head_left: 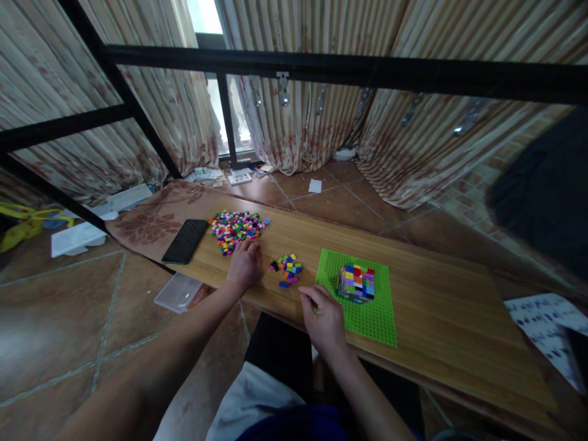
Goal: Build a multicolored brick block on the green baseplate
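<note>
My left hand [245,264] rests at the near edge of a large pile of small coloured toy bricks [236,225], its fingers curled; whatever they hold is hidden. My right hand [324,315] is over the table's front edge, thumb and fingertips drawn together in a pinch, with nothing I can make out between them. Between the hands lies a smaller group of loose bricks [287,267]. To the right, a green baseplate [367,324] carries a multicoloured block built of bricks [357,283], which stands beyond my right hand.
A black phone [185,241] lies left of the brick pile, partly on a patterned cloth [151,214]. Below the table's left side is a clear plastic box [178,293]. The wooden table [441,306] extends right. A black metal frame [321,64] crosses in front of striped curtains.
</note>
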`<action>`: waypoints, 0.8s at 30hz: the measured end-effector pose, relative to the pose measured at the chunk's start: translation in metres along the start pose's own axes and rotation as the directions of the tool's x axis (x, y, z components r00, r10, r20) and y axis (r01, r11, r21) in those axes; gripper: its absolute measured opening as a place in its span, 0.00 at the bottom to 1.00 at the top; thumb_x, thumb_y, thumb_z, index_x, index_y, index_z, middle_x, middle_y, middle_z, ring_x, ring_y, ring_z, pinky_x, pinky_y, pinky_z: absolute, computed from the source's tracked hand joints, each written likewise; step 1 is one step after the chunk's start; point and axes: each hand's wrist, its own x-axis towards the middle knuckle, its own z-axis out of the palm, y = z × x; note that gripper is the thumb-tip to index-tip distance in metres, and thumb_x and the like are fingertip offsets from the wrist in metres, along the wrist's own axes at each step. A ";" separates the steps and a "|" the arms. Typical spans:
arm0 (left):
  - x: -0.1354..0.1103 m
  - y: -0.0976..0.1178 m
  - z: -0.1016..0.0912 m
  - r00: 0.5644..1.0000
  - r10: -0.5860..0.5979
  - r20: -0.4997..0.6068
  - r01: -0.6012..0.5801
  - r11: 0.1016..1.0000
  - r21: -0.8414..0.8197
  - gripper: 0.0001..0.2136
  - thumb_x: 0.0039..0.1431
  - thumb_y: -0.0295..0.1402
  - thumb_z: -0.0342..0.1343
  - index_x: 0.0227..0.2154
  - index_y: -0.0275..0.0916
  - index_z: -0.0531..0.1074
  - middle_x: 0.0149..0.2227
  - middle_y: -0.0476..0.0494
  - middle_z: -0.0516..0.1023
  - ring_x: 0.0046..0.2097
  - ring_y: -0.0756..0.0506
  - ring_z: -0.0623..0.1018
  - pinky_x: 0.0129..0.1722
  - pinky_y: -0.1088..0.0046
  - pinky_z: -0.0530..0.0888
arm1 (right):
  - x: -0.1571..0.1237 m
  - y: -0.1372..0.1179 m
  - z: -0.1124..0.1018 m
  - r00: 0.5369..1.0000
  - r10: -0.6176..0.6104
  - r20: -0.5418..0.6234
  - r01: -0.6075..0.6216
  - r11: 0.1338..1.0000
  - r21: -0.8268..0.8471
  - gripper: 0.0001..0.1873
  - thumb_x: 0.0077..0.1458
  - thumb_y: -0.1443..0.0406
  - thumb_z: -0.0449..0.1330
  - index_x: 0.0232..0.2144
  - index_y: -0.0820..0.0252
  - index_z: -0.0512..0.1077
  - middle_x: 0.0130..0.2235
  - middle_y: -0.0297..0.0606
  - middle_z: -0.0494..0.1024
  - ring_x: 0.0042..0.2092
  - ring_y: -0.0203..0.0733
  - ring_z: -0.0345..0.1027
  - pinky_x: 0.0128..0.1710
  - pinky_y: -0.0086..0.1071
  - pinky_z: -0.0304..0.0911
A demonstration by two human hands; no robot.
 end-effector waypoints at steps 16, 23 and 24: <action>0.000 0.000 0.001 0.999 0.022 -0.033 -0.021 0.999 0.028 0.11 0.59 0.25 0.47 0.41 0.37 0.72 0.44 0.37 0.73 0.48 0.39 0.71 0.51 0.58 0.70 | 0.055 0.024 0.018 0.986 -0.001 0.167 0.061 0.934 -0.351 0.13 0.60 0.69 0.53 0.40 0.54 0.77 0.41 0.39 0.74 0.44 0.43 0.65 0.46 0.34 0.60; 0.000 -0.002 0.003 0.999 0.017 -0.034 -0.016 1.000 0.015 0.12 0.59 0.26 0.47 0.42 0.36 0.72 0.45 0.36 0.73 0.48 0.39 0.71 0.52 0.58 0.69 | 0.056 0.026 0.022 0.980 0.013 0.197 0.070 0.910 -0.409 0.10 0.60 0.70 0.53 0.37 0.57 0.74 0.39 0.39 0.74 0.45 0.43 0.65 0.45 0.34 0.59; 0.000 -0.002 0.003 0.999 0.018 -0.036 -0.018 1.000 0.014 0.12 0.59 0.26 0.47 0.42 0.36 0.72 0.45 0.36 0.73 0.48 0.39 0.70 0.52 0.58 0.70 | 0.057 0.026 0.022 0.979 0.014 0.205 0.074 0.906 -0.416 0.09 0.60 0.70 0.53 0.36 0.57 0.74 0.39 0.39 0.74 0.45 0.43 0.65 0.45 0.34 0.59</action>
